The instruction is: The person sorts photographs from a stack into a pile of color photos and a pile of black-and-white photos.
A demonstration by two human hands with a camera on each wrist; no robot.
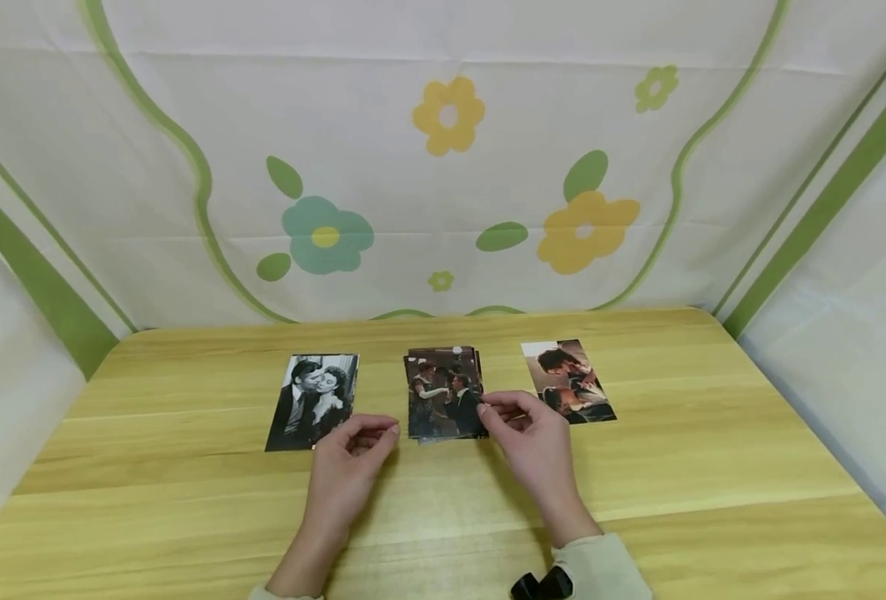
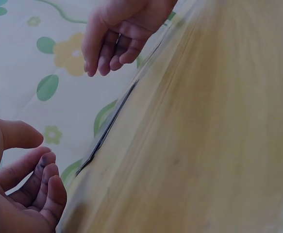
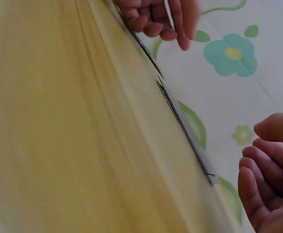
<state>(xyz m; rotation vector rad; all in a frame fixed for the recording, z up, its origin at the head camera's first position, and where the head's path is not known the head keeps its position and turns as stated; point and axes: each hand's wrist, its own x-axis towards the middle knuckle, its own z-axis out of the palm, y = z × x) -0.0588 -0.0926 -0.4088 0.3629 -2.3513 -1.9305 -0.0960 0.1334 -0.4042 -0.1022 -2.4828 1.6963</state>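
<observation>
A small stack of photo cards (image 1: 445,396) lies mid-table, its top picture showing people in dark evening clothes. My right hand (image 1: 533,437) hovers at the stack's right edge, fingers loosely bent. Seen in the right wrist view, the thumb and fingers of that hand (image 3: 272,179) stand apart with nothing between them. My left hand (image 1: 348,467) is left of the stack, over the lower corner of a black-and-white photo card (image 1: 318,396) of a couple. Its fingers (image 2: 54,196) are loosely curved and hold nothing. Partly behind my right hand lies a colour photo card (image 1: 563,367).
The wooden table (image 1: 443,533) carries the cards in a row. Behind it hangs a white cloth (image 1: 382,108) printed with flowers and green lines, with more cloth at both sides. A black strap-like object (image 1: 540,585) sits at my right sleeve (image 1: 603,567).
</observation>
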